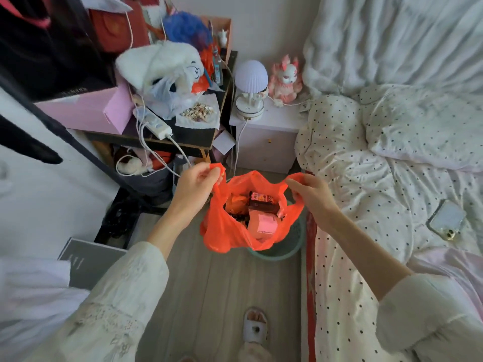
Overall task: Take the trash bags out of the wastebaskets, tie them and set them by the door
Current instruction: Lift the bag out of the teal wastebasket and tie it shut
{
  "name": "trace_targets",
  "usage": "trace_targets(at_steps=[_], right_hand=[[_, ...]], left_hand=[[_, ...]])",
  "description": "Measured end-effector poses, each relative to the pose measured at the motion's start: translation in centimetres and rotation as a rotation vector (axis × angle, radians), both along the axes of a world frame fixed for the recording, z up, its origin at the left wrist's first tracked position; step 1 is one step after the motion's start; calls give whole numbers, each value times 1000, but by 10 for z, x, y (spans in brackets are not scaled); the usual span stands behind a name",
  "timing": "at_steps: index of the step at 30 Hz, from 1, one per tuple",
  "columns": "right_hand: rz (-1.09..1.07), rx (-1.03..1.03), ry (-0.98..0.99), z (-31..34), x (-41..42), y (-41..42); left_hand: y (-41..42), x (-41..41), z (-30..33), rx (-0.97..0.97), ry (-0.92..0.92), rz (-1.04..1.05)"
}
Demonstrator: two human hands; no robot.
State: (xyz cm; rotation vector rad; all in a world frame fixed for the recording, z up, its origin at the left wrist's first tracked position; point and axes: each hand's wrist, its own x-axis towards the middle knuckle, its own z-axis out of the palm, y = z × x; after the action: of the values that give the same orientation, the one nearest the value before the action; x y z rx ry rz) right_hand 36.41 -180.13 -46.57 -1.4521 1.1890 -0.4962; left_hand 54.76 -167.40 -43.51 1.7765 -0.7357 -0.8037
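Observation:
An orange plastic trash bag (224,231) hangs open above a pale green wastebasket (285,253) on the wooden floor beside the bed. Inside the bag I see wrappers and a pink box. My left hand (194,185) pinches the bag's left handle, lifted up. My right hand (311,192) grips the right handle. The two handles are held apart, so the bag's mouth gapes. Most of the wastebasket is hidden behind the bag.
A cluttered dark table (193,141) with a power strip and dangling cables stands at the left. A white nightstand (264,142) with a lamp is behind the basket. The bed (392,178), with a phone (447,219) on it, fills the right. My slippered foot (254,326) is on the floor.

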Motion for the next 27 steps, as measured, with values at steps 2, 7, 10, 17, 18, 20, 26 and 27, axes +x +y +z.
trace_targets(at_steps=[2,7,10,17,18,20,26,27], right_hand=[[12,-28,7,8,0,22],[0,-54,-17,13,-1,91],[-3,-58,-2,-1,1,130],[-14,-2,114,-92,-9,185],[-12,3,129,-110,-11,189],[0,2,153,-149,-14,194],[-4,-185,181,-278,-20,207],[-28,-192,169,-296,-22,209]], left_hand=[[19,3,4,-7,-28,13],[75,17,-7,-42,-137,47],[107,26,-33,1,-195,5],[160,13,-126,56,-352,-19],[166,10,-145,72,-360,-24],[176,6,-186,110,-328,-2],[185,-13,-300,148,-219,84],[186,-15,-316,134,-217,91]])
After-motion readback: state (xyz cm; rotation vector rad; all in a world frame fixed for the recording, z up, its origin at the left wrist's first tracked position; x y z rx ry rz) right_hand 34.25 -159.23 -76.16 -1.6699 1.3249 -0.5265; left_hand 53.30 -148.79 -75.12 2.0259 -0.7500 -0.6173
